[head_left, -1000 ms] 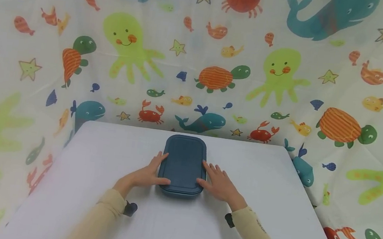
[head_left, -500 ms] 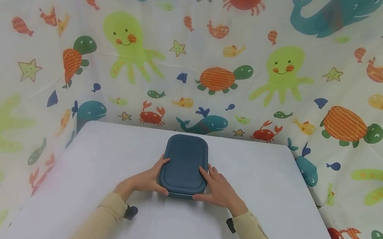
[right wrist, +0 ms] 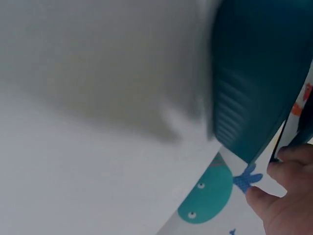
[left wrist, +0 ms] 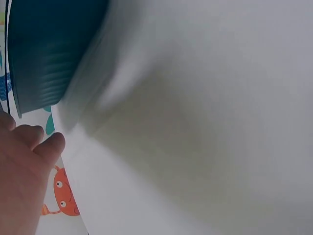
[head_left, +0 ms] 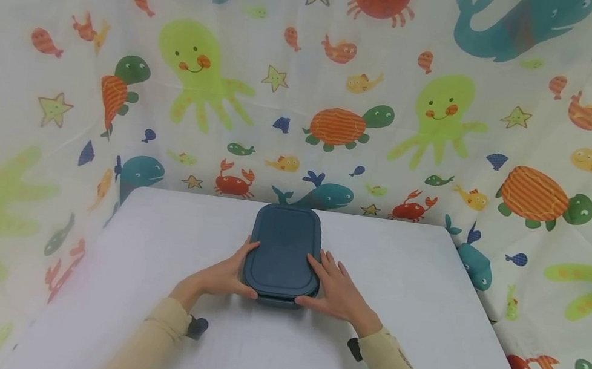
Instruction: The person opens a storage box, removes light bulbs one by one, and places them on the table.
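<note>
A dark blue rectangular lid (head_left: 283,250) with rounded corners sits above a matching food container (head_left: 279,302) on the table. Both wrist views show a gap between the lid and the rim of the container (left wrist: 46,58), so the two are apart there. My left hand (head_left: 222,275) grips the lid's left edge, thumb at the front corner and fingers along the side. On the opposite edge, my right hand (head_left: 341,293) holds the lid the same way. In the right wrist view the lid's edge (right wrist: 306,122) shows beside my fingers, above the ribbed container wall (right wrist: 234,107).
A white tabletop (head_left: 385,268) lies around the container. Behind it and at both sides hangs a white curtain (head_left: 261,101) printed with sea animals. Dark bands (head_left: 197,328) show at the sleeve cuffs.
Both thumbs have moved from the lid's top to its front corners, and the fingers have shifted along its sides. A dark gap now shows under the lid's front edge.
</note>
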The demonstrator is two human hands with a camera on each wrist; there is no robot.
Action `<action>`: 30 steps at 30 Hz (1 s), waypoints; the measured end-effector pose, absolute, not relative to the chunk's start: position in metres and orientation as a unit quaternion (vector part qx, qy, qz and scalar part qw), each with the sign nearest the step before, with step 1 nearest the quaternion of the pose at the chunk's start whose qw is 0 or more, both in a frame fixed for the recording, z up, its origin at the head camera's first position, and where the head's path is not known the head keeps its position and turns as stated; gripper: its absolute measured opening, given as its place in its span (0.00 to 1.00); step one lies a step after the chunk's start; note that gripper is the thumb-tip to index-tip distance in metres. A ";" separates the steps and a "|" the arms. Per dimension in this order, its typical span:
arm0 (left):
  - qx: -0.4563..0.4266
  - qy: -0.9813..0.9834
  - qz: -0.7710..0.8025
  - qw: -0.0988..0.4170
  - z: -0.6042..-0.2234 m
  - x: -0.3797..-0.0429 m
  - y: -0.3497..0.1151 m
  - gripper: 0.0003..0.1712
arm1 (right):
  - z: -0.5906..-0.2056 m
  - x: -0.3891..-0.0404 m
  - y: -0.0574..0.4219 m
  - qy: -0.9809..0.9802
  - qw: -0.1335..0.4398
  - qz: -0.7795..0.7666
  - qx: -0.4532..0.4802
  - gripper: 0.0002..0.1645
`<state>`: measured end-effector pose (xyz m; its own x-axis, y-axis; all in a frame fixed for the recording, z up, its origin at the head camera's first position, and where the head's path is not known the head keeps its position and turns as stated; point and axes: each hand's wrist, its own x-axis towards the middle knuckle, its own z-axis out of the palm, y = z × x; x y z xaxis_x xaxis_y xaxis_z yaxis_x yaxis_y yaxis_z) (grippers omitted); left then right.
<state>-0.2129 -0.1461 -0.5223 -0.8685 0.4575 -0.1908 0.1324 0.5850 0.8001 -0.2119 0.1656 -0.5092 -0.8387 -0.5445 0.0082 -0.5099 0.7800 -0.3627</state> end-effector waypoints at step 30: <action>0.134 0.906 0.369 0.160 -0.532 -0.209 -0.295 0.75 | -0.495 -0.243 0.024 0.913 0.061 -0.136 -0.380 0.52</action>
<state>-0.2087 -0.2955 -0.5316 -0.9128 0.3608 -0.1915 0.1245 0.6924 0.7107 -0.2433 0.0244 -0.4953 -0.7039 -0.7102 -0.0085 -0.6769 0.6744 -0.2951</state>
